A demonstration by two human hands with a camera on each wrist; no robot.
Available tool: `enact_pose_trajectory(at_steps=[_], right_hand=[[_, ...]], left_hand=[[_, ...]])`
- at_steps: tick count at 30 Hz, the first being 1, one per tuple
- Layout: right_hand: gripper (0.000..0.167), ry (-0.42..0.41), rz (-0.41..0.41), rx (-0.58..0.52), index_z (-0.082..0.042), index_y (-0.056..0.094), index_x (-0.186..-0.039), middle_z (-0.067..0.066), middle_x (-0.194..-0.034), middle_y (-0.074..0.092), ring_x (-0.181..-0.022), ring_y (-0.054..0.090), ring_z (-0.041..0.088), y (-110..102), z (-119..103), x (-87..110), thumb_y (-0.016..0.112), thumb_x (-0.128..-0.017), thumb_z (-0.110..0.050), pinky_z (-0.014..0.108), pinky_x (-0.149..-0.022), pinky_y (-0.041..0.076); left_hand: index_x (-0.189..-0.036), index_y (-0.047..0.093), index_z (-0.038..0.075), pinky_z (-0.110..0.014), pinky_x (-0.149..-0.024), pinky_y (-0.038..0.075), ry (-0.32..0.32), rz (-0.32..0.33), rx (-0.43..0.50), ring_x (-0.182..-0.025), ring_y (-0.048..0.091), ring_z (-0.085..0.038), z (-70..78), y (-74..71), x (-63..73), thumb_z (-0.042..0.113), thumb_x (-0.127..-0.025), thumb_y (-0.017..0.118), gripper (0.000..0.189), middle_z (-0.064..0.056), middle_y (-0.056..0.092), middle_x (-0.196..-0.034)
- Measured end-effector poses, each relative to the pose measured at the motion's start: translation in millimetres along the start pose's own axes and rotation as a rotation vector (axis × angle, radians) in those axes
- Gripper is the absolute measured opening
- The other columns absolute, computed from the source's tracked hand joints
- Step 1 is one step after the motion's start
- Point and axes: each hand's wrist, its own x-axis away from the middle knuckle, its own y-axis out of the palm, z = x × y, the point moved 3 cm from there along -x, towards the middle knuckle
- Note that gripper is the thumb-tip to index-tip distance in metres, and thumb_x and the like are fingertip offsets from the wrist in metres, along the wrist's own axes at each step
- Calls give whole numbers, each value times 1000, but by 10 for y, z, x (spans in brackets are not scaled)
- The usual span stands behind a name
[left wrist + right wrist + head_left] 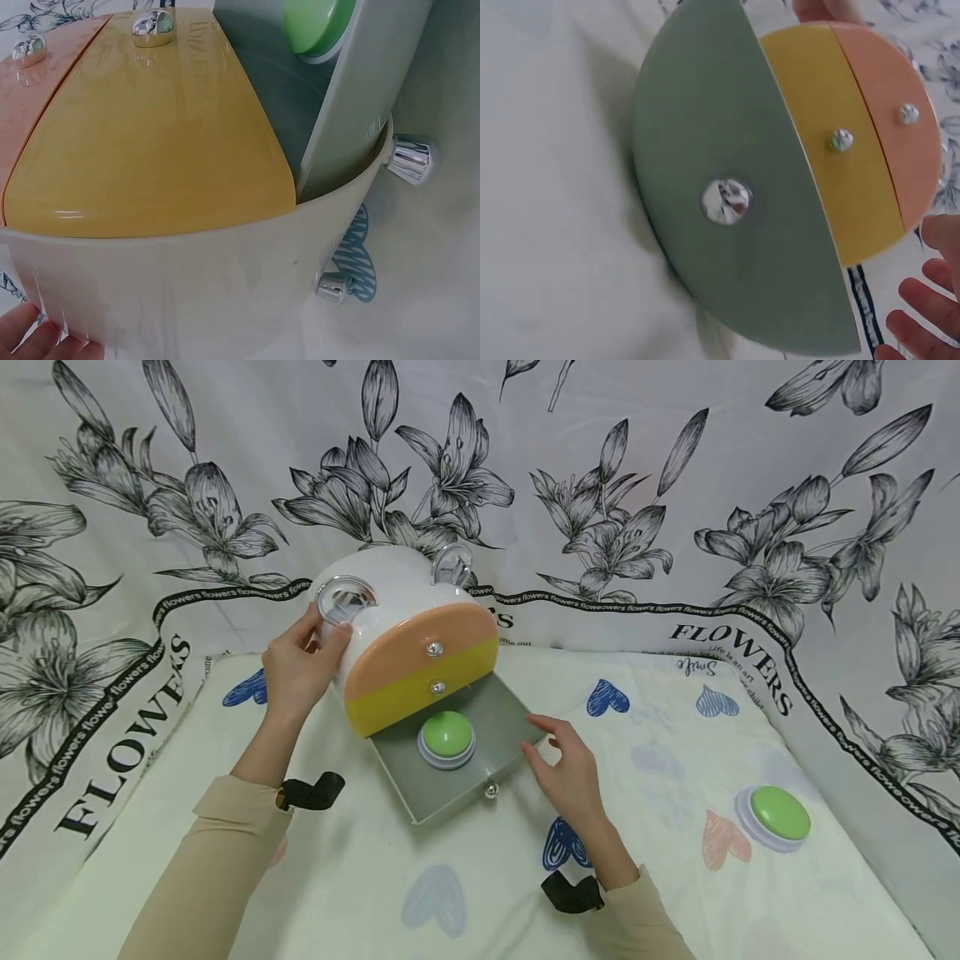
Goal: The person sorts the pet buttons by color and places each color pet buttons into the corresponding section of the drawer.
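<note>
A white rounded drawer cabinet (390, 572) with clear ear-shaped pieces stands tilted toward the left. Its orange drawer (405, 647) and yellow drawer (405, 700) are closed, while the grey-green bottom drawer (498, 714) is pulled out. Inside that drawer sits a green push button (447, 733) on a white base. My left hand (296, 664) rests on the cabinet's left side below one ear, thumb in front; its fingertips touch the white shell in the left wrist view. At the right corner of the drawer is my right hand (566, 768), thumb and fingers spread apart.
Another green push button (780, 814) lies on the heart-printed cloth (660, 877) to the right. Behind the cabinet rises a white flower-printed curtain (600, 568). Silver knobs (491, 790) stick out from the drawer fronts.
</note>
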Motion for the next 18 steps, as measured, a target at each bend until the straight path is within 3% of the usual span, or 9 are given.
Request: enact_pose_trajectory(at_steps=[11, 15, 18], right_hand=[[38, 162, 92, 43, -8, 59, -118, 5, -116, 62, -107, 58, 19, -363, 254, 153, 69, -81, -10, 38, -85, 52], [39, 207, 135, 75, -9, 58, -119, 4, -117, 62, -108, 57, 18, -526, 361, 204, 69, -82, -11, 33, -86, 51], [40, 227, 165, 96, -8, 58, -120, 4, -118, 62, -108, 57, 18, -641, 460, 249, 68, -82, -11, 21, -86, 49]], left_hand=[[-135, 47, 22, -39, -96, 45, 8, 0, 6, -125, 46, -20, 16, 3, 2, 45, -85, 59, 56, 2, 45, -140], [-135, 47, 23, -38, -96, 45, -1, -2, 7, -125, 46, -20, 11, 3, 3, 46, -85, 59, 56, 2, 45, -140], [-135, 47, 23, -38, -96, 45, -7, -3, 6, -125, 46, -19, 10, 5, 6, 46, -85, 59, 57, 2, 44, -140]])
